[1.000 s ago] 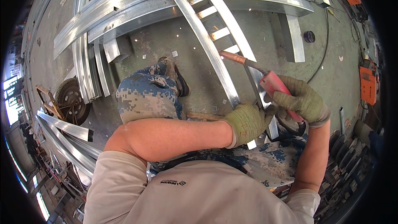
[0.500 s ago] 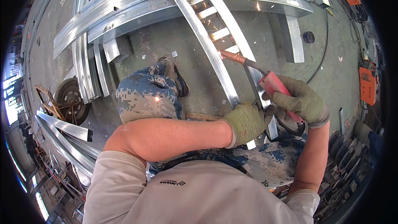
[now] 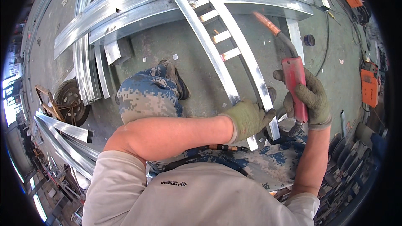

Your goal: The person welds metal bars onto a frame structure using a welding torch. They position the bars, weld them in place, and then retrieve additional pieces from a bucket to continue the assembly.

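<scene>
A ladder-like frame of bright metal point(image 3: 239, 37), two long rails joined by short rungs, slants from the far middle toward my lap. My left hand point(image 3: 250, 119), in a green glove, is closed around its near end, with the fingers over the rails. In my gloved right hand point(image 3: 316, 100) is a welding torch point(image 3: 294, 69) with a red handle and a copper-coloured nozzle. Its tip points far-left, to the right of the frame and apart from it. The nearest rung point(image 3: 230, 54) has a brownish mark at its left end.
Stacked metal channels point(image 3: 138, 21) lie across the far side, under the frame's far end. A wheel point(image 3: 72, 102) and more metal profiles point(image 3: 69, 129) are at left. Orange-and-black machines point(image 3: 369, 87) stand at right. A dark round tin point(image 3: 309, 40) sits near a cable.
The torch has moved right, away from the nearest rung, and its handle is now more upright. Sparks have gone. My left hand stays on the frame, shifted slightly.
</scene>
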Demonstrator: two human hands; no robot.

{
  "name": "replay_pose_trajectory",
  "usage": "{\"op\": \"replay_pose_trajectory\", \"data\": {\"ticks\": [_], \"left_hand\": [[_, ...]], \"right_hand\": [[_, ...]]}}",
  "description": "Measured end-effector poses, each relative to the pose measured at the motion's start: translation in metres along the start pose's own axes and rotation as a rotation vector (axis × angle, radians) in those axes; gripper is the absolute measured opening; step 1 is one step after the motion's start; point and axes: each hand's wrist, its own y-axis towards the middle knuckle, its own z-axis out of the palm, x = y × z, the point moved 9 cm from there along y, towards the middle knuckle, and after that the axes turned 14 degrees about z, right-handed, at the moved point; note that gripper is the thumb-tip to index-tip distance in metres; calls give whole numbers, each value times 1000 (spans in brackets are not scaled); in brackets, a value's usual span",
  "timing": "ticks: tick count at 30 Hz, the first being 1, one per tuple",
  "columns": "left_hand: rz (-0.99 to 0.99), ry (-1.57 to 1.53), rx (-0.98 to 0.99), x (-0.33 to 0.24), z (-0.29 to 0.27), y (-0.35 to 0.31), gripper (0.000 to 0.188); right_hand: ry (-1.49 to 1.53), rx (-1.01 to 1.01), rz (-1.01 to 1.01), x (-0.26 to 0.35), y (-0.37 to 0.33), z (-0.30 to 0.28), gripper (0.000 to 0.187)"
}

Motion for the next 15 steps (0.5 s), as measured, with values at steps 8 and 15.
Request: {"op": "replay_pose_trajectory", "data": {"ticks": [8,15], "left_hand": [[24,21,-78,13,-4,18,89],[52,76,-135,24,-11,24,91]], "right_hand": [[157,-97,-249,-13,-41,-51,81],[331,-335,-304,-61,-101,-55,72]]}}
